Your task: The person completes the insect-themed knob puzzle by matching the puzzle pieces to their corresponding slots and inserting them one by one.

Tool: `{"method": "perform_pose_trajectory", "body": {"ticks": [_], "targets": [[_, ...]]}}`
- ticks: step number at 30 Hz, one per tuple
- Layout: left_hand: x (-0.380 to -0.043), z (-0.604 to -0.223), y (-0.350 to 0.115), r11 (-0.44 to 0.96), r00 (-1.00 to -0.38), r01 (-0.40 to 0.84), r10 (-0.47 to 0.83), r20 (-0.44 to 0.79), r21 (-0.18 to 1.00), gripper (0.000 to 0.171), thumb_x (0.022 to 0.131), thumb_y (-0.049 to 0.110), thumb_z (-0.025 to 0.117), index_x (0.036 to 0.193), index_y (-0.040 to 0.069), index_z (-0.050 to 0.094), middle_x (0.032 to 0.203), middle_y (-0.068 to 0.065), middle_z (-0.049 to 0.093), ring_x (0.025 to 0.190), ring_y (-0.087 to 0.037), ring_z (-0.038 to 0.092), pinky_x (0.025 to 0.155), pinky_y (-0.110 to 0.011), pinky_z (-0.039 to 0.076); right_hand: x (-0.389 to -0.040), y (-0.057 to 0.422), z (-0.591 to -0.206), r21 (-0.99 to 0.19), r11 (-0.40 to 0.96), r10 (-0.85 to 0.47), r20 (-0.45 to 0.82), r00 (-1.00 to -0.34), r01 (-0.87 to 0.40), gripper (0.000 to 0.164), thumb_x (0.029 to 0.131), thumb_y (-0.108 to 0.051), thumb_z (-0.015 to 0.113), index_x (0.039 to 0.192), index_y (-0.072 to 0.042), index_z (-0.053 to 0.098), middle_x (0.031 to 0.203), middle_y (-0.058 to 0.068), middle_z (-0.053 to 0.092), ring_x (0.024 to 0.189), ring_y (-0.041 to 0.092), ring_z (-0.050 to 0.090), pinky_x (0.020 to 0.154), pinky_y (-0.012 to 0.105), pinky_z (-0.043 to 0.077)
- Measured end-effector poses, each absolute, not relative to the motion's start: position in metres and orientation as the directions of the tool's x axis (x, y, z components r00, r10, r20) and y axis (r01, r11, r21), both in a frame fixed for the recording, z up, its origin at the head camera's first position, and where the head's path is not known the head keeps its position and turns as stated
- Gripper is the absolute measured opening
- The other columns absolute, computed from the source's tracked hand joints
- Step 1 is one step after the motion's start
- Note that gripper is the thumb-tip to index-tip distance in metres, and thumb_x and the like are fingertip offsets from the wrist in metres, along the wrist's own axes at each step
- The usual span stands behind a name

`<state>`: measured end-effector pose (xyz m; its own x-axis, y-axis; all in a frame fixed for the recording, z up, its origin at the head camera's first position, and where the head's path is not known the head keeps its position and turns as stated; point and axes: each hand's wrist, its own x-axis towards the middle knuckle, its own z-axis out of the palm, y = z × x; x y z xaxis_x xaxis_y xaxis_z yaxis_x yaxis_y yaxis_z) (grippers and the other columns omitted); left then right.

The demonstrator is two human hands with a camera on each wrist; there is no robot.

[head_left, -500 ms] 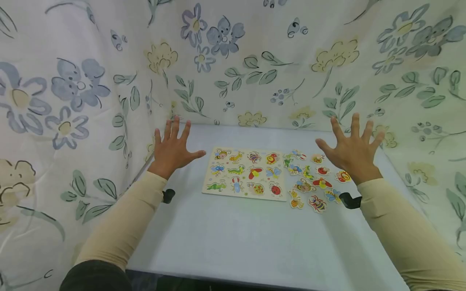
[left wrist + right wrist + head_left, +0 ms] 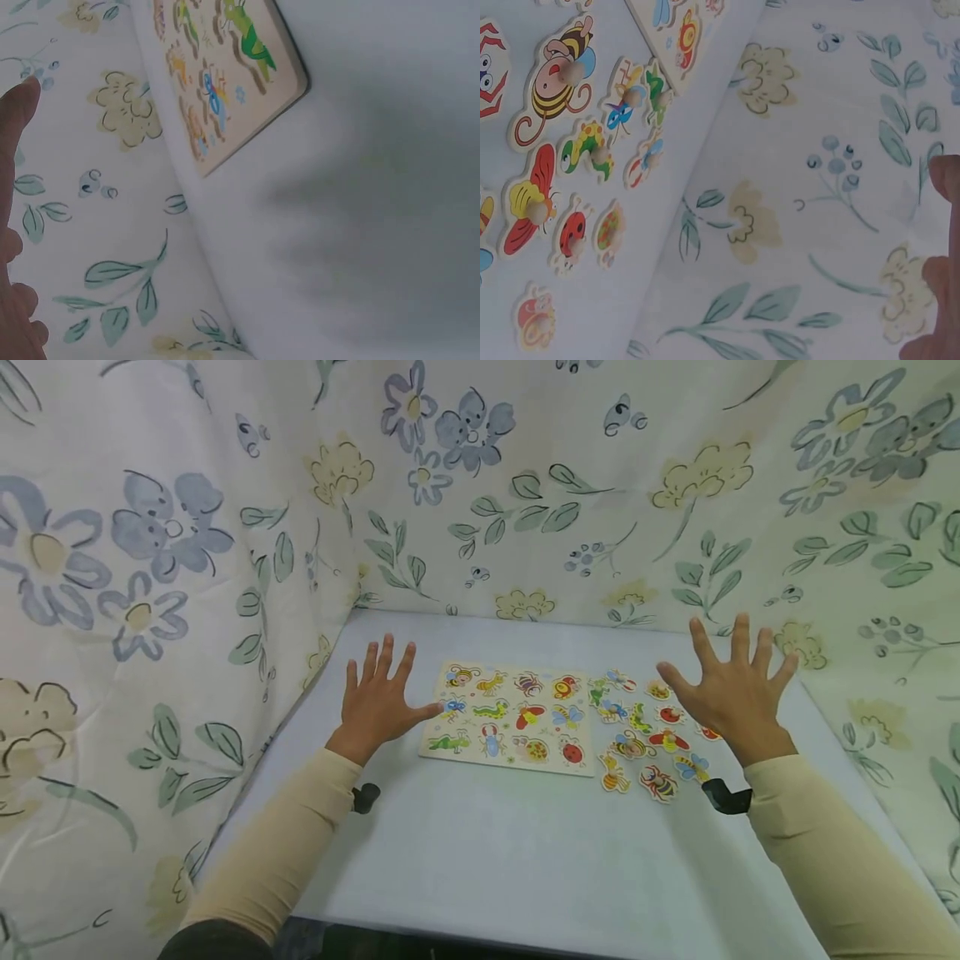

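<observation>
A wooden puzzle board (image 2: 506,766) printed with colourful insects lies flat on the white table. To its right is a loose cluster of insect puzzle pieces; in the right wrist view these carry round wooden knobs, among them a bee piece (image 2: 553,90) and a ladybug piece (image 2: 573,234). My left hand (image 2: 378,706) is held up with fingers spread, its thumb tip overlapping the board's left edge in the head view. Over the right side of the pieces my right hand (image 2: 731,697) is raised too, fingers spread and holding nothing, hiding part of a red-and-yellow piece.
A flower-printed cloth (image 2: 525,485) hangs behind the white table (image 2: 480,852) and along both sides. The table's front edge runs along the bottom of the head view, with a dark area below it. Dark wrist mounts (image 2: 726,797) sit at both cuffs.
My left hand has moved right and nearer to me, toward the board. The right hand has dropped slightly in the head view. Both stay spread; the board and pieces lie as before.
</observation>
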<state>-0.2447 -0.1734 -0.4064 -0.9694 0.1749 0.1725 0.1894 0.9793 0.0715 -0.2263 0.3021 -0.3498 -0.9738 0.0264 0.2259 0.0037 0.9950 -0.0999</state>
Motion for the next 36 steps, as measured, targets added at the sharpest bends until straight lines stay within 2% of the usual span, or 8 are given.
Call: {"method": "perform_pose_trajectory", "body": {"ticks": [7,13,17,22,30,36], "targets": [[-0.239,-0.437,-0.167,0.978,-0.972,0.196,0.185,0.144,0.07,0.112,0.074,0.085,0.047,0.157,0.021,0.006,0.16,-0.011,-0.006,0.143,-0.031,-0.016,0.111,-0.06,-0.002,-0.222,0.303,-0.357,-0.119,0.993,0.033,0.235,-0.971,0.005,0.087,0.089,-0.074,0.032,0.156,-0.027,0.003,0.154,0.025,-0.021,0.135,0.049,-0.024,0.093,0.07,-0.025],[-0.233,-0.46,-0.161,0.971,-0.974,0.212,0.2,0.107,0.113,0.11,0.075,0.079,0.055,0.157,0.018,0.011,0.161,-0.013,-0.001,0.144,-0.033,-0.012,0.111,-0.06,0.0,-0.218,0.301,-0.365,-0.131,0.991,0.045,0.234,-0.971,0.014,0.088,0.089,-0.073,0.033,0.156,-0.025,0.004,0.154,0.026,-0.018,0.136,0.05,-0.022,0.095,0.072,-0.02],[-0.231,-0.473,-0.159,0.967,-0.975,0.216,0.208,0.075,0.134,0.108,0.077,0.078,0.054,0.157,0.017,0.013,0.161,-0.013,0.0,0.144,-0.034,-0.009,0.111,-0.06,0.002,-0.216,0.3,-0.37,-0.131,0.991,0.046,0.23,-0.972,0.016,0.088,0.089,-0.072,0.034,0.156,-0.025,0.003,0.154,0.026,-0.018,0.136,0.05,-0.021,0.096,0.074,-0.016],[-0.23,-0.485,-0.157,0.961,-0.97,0.24,0.232,0.067,0.14,0.107,0.077,0.076,0.055,0.156,0.015,0.018,0.16,-0.012,0.006,0.144,-0.038,0.001,0.11,-0.061,0.009,-0.214,0.3,-0.374,-0.122,0.992,0.052,0.223,-0.973,0.025,0.088,0.09,-0.071,0.035,0.156,-0.024,0.003,0.154,0.027,-0.018,0.136,0.053,-0.018,0.097,0.075,-0.012],[-0.231,-0.496,-0.155,0.939,-0.96,0.281,0.276,0.054,0.197,0.1,0.082,0.07,0.057,0.155,0.012,0.021,0.16,-0.011,0.011,0.143,-0.04,0.008,0.11,-0.061,0.012,-0.213,0.299,-0.382,-0.128,0.991,0.059,0.219,-0.974,0.031,0.086,0.091,-0.07,0.034,0.156,-0.021,0.006,0.154,0.03,-0.012,0.136,0.055,-0.012,0.1,0.074,-0.008],[-0.231,-0.497,-0.155,0.907,-0.953,0.289,0.303,0.004,0.305,0.092,0.088,0.061,0.057,0.154,0.009,0.021,0.159,-0.011,0.015,0.142,-0.041,0.013,0.11,-0.059,0.015,-0.213,0.299,-0.387,-0.137,0.991,0.04,0.221,-0.974,0.009,0.084,0.092,-0.068,0.032,0.156,-0.02,0.008,0.154,0.031,-0.01,0.136,0.056,-0.01,0.1,0.075,-0.005]]}}
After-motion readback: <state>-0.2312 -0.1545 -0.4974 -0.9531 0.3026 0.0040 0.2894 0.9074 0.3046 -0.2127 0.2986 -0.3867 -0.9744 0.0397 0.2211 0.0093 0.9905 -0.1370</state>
